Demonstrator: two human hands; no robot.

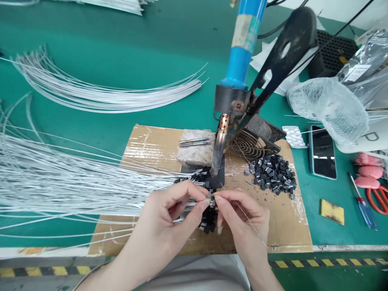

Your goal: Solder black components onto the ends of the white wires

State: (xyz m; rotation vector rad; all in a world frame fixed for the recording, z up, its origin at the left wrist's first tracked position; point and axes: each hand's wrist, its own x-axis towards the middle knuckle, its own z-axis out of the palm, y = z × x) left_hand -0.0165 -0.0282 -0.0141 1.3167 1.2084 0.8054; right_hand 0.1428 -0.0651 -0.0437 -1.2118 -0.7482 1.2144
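"Gripping what with the left hand?"

"Pinching a tiny piece between thumb and forefinger, just below the tip of the blue-handled iron. Too small to make out."

"And with the right hand?"

"Drawn together at thumb and forefinger, right beside the left fingers. Near a thin strand slanting down across the hand; cannot tell whether clasped on it."

"Lying where, the white wires?"

"Spread in from the left, over the desk and the cardboard, to the black connectors around and beneath the fingertips."

"Anything behind?"

"See the pale block with slim metal rods on top, left of the iron; to its right, a fan. Farther back on the desk, a separate wire bundle."

"To the right?"

"Heaped on the cardboard, small black pieces. Beyond its edge, on the desk, a phone, a yellow sponge, a screwdriver and red-handled scissors."
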